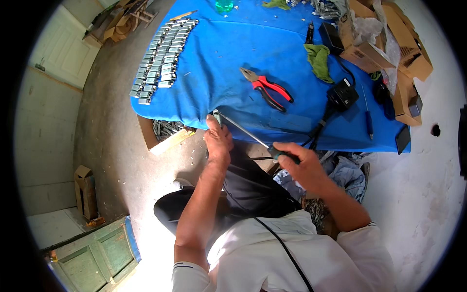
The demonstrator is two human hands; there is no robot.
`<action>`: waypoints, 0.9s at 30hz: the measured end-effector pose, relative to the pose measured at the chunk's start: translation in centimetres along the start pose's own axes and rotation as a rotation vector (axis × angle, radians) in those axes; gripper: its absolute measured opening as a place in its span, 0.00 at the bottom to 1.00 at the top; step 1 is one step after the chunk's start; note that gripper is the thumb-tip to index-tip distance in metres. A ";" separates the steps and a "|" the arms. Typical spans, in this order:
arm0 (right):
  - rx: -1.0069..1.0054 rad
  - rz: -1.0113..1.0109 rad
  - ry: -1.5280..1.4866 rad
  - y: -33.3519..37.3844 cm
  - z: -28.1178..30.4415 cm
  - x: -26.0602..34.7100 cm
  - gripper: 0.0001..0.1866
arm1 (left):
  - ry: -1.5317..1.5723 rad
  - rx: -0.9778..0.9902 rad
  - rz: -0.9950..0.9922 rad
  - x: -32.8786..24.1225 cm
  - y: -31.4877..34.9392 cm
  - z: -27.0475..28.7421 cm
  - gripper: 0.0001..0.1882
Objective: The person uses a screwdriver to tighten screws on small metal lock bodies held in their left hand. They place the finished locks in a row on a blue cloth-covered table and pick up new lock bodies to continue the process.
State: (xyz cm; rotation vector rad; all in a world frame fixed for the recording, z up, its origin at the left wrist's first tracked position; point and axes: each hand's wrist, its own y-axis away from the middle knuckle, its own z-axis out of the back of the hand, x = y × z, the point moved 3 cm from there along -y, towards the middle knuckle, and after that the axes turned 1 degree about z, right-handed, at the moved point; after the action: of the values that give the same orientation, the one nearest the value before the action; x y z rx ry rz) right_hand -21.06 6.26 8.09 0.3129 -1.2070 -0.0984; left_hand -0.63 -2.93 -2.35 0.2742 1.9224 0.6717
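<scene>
Head view: the right hand [304,163] wraps the rear end of a screwdriver [247,132], whose long axis runs forward and leftward from that grip to a small metallic part [217,117], pinched in the left hand [219,140], the nearer one; tip contact cannot be told. Combination pliers [265,89] lie farther forward.

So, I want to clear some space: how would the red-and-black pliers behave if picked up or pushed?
The pliers are probably heavy for their size, given the thick metal head. Their spread handles may swing together when squeezed. Lying flat, they seem unlikely to roll, though a push might bunch the creased blue cloth.
</scene>
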 end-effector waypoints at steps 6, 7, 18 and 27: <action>0.129 0.217 0.146 -2.9 3.9 2.1 0.17 | -0.032 0.032 0.033 -0.5 0.0 0.1 0.32; 0.136 0.238 0.170 -3.3 4.2 2.4 0.17 | -0.038 0.025 0.036 -0.7 0.3 -0.2 0.33; 0.121 0.336 0.379 -3.5 3.7 3.6 0.16 | -0.082 -0.002 -0.013 -1.0 0.4 -0.3 0.34; 0.294 0.353 0.474 -6.6 5.5 6.5 0.15 | -0.034 -0.016 0.031 -0.8 0.1 -0.3 0.33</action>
State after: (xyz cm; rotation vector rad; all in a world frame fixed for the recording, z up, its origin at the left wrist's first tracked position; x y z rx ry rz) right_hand -23.21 -2.60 13.79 0.3503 -0.7858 0.4420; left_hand -0.61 -3.33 -1.59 0.3041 1.8828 0.6981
